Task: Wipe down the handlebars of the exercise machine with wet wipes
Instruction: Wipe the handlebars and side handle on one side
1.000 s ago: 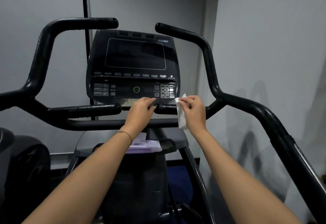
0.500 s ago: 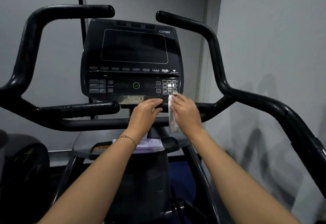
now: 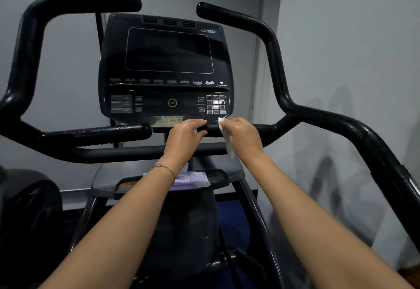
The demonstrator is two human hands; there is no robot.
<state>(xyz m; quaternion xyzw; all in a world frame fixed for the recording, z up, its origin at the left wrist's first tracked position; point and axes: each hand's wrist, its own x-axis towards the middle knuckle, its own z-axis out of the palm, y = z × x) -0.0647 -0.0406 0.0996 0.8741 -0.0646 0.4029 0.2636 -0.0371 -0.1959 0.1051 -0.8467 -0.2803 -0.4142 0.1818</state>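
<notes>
The black handlebars (image 3: 273,47), rough-skinned and glinting with wet specks, curve up on both sides of the console (image 3: 167,66) and send short grips inward just under it. Below the console's right corner, the left hand (image 3: 185,137) curls its fingers over the end of the right short grip (image 3: 212,127). The right hand (image 3: 242,136) pinches a white wet wipe (image 3: 229,147) against that grip with its tail hanging down, while a purple pack of wipes (image 3: 193,180) lies lower still.

A white wet wipe (image 3: 230,150) hangs over the short black inner handlebar (image 3: 212,127); a purple wipes pack (image 3: 193,180) lies flat below.
</notes>
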